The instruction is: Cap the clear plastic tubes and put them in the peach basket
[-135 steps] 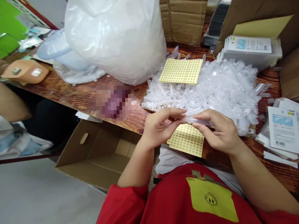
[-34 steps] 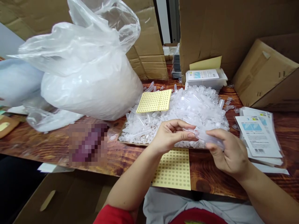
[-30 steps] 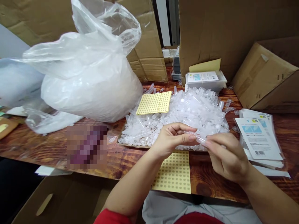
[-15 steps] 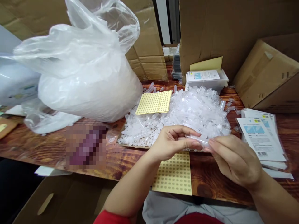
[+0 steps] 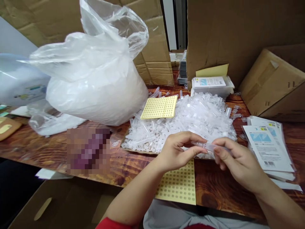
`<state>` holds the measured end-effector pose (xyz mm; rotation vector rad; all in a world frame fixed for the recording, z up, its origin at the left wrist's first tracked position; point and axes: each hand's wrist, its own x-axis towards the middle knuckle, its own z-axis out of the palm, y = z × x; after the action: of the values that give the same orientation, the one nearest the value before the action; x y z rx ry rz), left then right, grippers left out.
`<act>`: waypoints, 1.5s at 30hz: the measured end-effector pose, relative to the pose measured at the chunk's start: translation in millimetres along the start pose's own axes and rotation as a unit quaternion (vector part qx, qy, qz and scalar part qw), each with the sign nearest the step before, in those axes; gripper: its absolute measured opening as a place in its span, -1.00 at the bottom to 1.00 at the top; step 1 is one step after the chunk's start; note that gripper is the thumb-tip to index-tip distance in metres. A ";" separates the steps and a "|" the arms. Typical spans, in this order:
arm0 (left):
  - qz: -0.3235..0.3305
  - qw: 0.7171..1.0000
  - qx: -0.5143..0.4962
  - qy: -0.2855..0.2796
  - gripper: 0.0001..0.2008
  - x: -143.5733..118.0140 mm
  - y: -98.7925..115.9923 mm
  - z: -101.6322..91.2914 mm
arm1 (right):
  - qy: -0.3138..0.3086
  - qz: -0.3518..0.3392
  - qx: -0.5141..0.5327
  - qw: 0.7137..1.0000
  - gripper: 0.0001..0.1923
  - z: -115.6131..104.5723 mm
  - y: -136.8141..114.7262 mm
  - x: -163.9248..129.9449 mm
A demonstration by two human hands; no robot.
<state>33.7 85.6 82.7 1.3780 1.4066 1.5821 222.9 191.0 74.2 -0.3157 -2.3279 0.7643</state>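
a large white plastic bag (image 5: 95, 82), bulging and knotted loosely at the top, is seen well to the left of and beyond the left hand (image 5: 177, 152). cardboard boxes (image 5: 238, 35) are stacked farther off behind both hands, and 1 more cardboard box (image 5: 271, 79) is set beyond the right hand (image 5: 238, 162), to its right. a wooden table (image 5: 47, 149) is spread beneath both hands. a heap of clear plastic tubes (image 5: 190, 121) is piled just beyond the fingertips, and a yellow sticker sheet (image 5: 159, 107) is laid on the heap's far left part. a second yellow sticker sheet (image 5: 177, 184) is laid flat below the left hand, near the table edge. a stack of printed packets (image 5: 267, 146) is found just right of the right hand. a single clear tube (image 5: 206, 146) is held level between the 2 hands: its left end is pinched by the left thumb and forefinger, with the other fingers curled loosely, and its right part is gripped by the bent fingers of the right hand, which are closed around it.
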 end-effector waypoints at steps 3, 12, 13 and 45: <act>-0.088 0.993 -0.077 0.007 -0.69 -1.4 -0.3 2.2 | 0.069 -0.060 -0.034 0.995 -0.86 0.0 4.3 -0.2; -0.091 0.987 -0.131 0.020 -0.67 -1.9 0.7 7.8 | 0.038 -0.053 -0.050 0.997 -0.91 -3.5 8.2 2.4; -0.114 0.980 -0.162 0.011 -0.62 -1.2 1.8 7.8 | 0.060 -0.101 -0.098 0.988 -0.89 -3.2 8.7 3.2; -0.262 0.761 0.589 -0.070 -0.81 -52.6 4.6 -109.4 | 0.085 -0.136 -0.322 0.933 -0.73 1.7 48.4 62.3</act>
<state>-54.1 1.5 82.6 1.3952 2.5471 0.0767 175.9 254.3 76.2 -0.3124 -2.3260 -0.1748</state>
